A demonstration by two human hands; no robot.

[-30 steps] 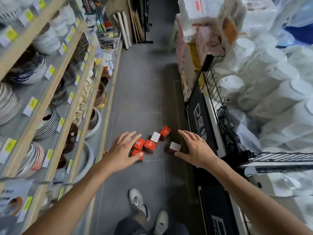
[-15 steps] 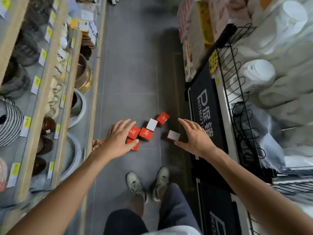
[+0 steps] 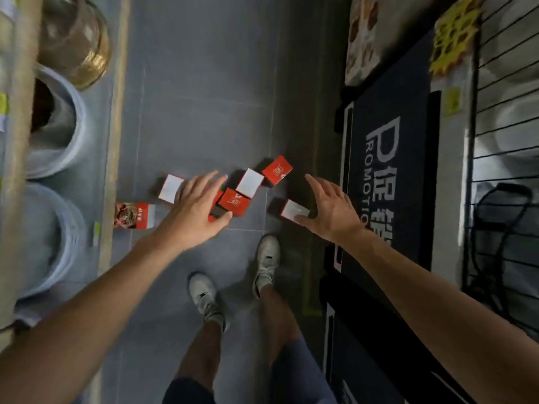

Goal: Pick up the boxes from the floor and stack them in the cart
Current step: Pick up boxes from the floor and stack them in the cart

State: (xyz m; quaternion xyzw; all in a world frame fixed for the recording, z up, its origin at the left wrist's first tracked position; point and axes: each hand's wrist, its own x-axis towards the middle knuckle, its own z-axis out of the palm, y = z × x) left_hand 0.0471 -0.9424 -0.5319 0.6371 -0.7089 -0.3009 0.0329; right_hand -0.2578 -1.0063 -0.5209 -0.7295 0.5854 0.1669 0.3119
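Boxes (image 3: 234,200) scattered on grey floor (image 3: 198,112), red and white faces up. Leftmost white-topped box just beyond left hand (image 3: 194,208); left hand spread, fingers straight, above middle cluster, holding nothing. Right hand (image 3: 329,209) spread too, thumb beside white-topped box at right. Cart (image 3: 390,158) right of hands.

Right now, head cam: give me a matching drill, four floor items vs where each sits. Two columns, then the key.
Things
1. picture-print box
2. red box with logo
3. white-topped box
4. white shoe

Places
A. farthest up the aisle, upper right of the pile
B. nearest the left shelf base, left of the left hand
C. just under the right hand, at its thumb
D. nearer the camera than the whole pile

Pairs: 1-B, 2-A, 3-C, 4-D
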